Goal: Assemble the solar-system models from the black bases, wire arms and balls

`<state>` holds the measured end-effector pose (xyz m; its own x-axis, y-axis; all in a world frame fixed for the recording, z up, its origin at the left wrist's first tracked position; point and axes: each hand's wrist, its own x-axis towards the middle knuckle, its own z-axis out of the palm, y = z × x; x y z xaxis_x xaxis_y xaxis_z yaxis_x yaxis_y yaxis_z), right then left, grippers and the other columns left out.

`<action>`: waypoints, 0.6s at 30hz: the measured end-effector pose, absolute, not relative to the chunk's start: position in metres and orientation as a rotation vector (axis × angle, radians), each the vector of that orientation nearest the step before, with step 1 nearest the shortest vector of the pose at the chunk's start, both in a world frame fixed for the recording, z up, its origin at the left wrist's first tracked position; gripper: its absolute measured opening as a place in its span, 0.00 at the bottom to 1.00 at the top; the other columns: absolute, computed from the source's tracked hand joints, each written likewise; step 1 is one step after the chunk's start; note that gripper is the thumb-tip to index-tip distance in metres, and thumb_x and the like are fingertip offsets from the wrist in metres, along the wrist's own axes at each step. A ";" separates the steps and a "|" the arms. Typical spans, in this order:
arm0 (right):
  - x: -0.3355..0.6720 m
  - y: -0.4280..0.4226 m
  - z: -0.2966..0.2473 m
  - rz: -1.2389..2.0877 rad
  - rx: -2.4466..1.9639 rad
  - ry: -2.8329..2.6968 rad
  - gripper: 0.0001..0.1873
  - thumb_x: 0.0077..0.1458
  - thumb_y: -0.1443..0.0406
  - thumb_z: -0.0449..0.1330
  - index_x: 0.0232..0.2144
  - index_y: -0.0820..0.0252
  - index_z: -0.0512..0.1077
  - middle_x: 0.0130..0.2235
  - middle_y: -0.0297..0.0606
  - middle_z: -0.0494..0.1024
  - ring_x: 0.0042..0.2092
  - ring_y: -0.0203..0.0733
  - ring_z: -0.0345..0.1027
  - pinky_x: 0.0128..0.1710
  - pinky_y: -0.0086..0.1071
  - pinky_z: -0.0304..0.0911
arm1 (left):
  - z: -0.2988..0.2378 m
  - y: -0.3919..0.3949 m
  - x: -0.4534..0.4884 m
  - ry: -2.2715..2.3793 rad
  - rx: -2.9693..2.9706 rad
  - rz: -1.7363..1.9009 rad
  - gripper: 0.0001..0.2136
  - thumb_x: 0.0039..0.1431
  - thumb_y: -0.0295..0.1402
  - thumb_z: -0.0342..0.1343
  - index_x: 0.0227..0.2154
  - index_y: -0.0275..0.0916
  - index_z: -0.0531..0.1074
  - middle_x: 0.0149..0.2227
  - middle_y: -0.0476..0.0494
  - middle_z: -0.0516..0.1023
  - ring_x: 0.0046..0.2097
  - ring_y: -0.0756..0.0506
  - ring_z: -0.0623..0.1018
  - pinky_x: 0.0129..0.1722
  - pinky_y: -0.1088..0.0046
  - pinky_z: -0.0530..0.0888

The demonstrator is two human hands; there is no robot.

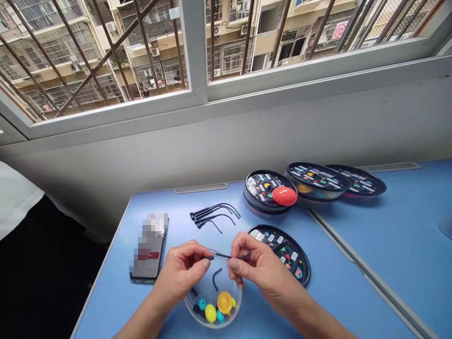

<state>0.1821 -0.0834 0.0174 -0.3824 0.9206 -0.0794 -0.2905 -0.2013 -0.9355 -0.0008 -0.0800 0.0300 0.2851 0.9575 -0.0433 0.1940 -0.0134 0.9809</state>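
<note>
Now: you pinch a thin black rod (226,256) between both hands | Grip: your left grip (180,273) and right grip (256,268) are closed on it, above a clear plastic bowl (240,294) | Bowl: yellow ball (210,313), orange ball (224,302) | Counter (102,301): black rods (213,213) beyond, near a printed black disc (278,254)

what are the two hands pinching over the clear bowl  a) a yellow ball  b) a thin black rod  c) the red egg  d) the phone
B: the left hand and the right hand both pinch a thin black rod above the clear plastic bowl.
</note>
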 end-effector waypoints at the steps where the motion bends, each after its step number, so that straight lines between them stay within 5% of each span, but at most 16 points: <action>1: 0.182 -0.084 0.018 1.723 -0.863 -1.152 0.19 0.44 0.54 0.64 0.24 0.58 0.59 0.19 0.29 0.71 0.21 0.31 0.61 0.22 0.26 0.57 | 0.029 -0.081 0.000 1.128 1.449 0.876 0.06 0.48 0.31 0.55 0.27 0.34 0.74 0.23 0.49 0.66 0.24 0.53 0.61 0.23 0.77 0.60; 18: 0.185 -0.087 0.024 1.565 -1.025 -1.345 0.12 0.49 0.58 0.59 0.27 0.61 0.67 0.23 0.34 0.74 0.24 0.34 0.64 0.27 0.30 0.61 | 0.022 -0.084 0.004 1.070 1.378 0.890 0.08 0.49 0.33 0.56 0.28 0.34 0.75 0.24 0.50 0.65 0.21 0.56 0.58 0.18 0.80 0.56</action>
<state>0.1851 -0.0875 0.0242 -0.3393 0.9380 -0.0704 -0.0712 -0.1003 -0.9924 0.0038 -0.0838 0.0220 0.3043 0.9504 -0.0649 0.1091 0.0329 0.9935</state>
